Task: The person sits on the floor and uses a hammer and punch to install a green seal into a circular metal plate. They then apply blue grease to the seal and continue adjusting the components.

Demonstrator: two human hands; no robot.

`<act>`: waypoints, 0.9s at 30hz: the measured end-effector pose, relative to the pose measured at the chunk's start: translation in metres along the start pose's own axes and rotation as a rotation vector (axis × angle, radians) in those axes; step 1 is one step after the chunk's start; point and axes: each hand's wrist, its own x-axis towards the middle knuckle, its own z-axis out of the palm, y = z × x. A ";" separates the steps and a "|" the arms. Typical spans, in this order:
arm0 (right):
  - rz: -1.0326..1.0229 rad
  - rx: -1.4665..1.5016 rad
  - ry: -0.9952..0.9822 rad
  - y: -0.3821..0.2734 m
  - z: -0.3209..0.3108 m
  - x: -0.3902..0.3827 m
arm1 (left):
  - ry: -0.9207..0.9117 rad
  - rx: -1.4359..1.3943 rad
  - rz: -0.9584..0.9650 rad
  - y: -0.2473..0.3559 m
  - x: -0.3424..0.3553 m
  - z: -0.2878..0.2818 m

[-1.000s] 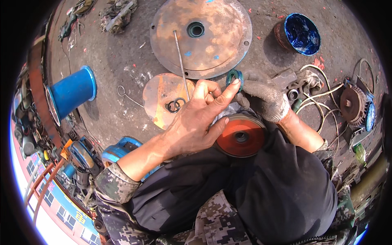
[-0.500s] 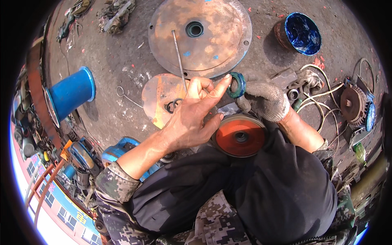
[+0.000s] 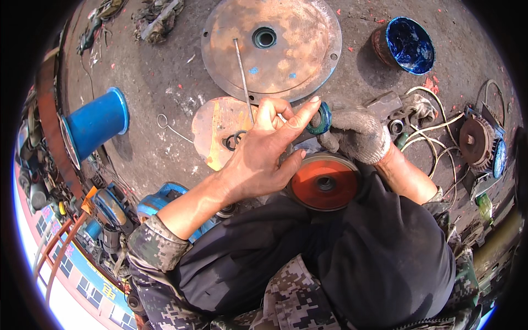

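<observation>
A knit work glove covers my right hand (image 3: 357,129), whose fingers close around a thick blue-green ring (image 3: 319,118) that looks like a bearing with a shiny coating. My bare left hand (image 3: 269,140) has its index finger stretched out to the ring's near edge, and the thumb stands apart. Its other fingers are curled round the lower end of a thin metal rod (image 3: 243,77), which extends over a large round plate (image 3: 300,60). Under my hands, between the legs, lies an orange-red disc (image 3: 313,190) with a central hole. Two black rings (image 3: 234,140) rest on a smaller plate (image 3: 206,129).
A bucket (image 3: 407,47) smeared inside with blue stands far right. To the left lies a blue flanged cylinder (image 3: 99,120). Pale rope (image 3: 434,137), a hammer head (image 3: 383,104) and a finned motor part (image 3: 477,137) are at the right. A looped wire (image 3: 175,127) lies at left.
My left index fingertip has shifted slightly right and up along the ring. The ring has moved a little to the right and turned. The rod stays almost where it was.
</observation>
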 end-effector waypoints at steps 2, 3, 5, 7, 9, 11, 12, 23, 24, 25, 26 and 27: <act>-0.008 -0.002 -0.013 0.001 -0.001 0.000 | -0.028 0.050 0.054 0.001 0.001 -0.003; -0.017 -0.004 -0.024 0.001 -0.001 -0.001 | -0.030 0.074 0.068 0.001 0.001 -0.003; -0.029 -0.027 -0.040 0.002 -0.002 -0.001 | -0.032 0.124 0.092 0.002 -0.001 -0.005; -0.038 -0.069 -0.046 0.002 -0.004 0.000 | -0.022 0.114 0.104 -0.001 -0.004 -0.004; -0.045 0.047 -0.067 0.001 0.002 0.001 | 0.001 0.098 0.090 -0.001 -0.006 -0.003; -0.058 0.068 -0.084 0.002 0.001 0.002 | 0.033 0.076 0.051 0.004 -0.006 -0.001; -0.069 0.030 -0.090 0.004 -0.007 0.003 | 0.018 0.087 0.058 0.002 -0.008 0.000; -0.105 0.276 -0.213 0.006 0.000 0.003 | 0.010 0.328 0.129 -0.010 -0.019 -0.003; -0.095 0.238 -0.183 0.009 -0.007 0.003 | 0.029 0.326 0.131 -0.011 -0.020 -0.002; -0.102 0.162 -0.160 0.011 -0.013 0.003 | 0.047 0.324 0.133 -0.012 -0.021 -0.002; -0.108 0.086 -0.137 0.013 -0.019 0.003 | 0.065 0.322 0.135 -0.012 -0.022 -0.002; -0.130 -0.029 -0.122 0.014 -0.024 0.003 | 0.047 0.320 0.142 -0.010 -0.021 -0.003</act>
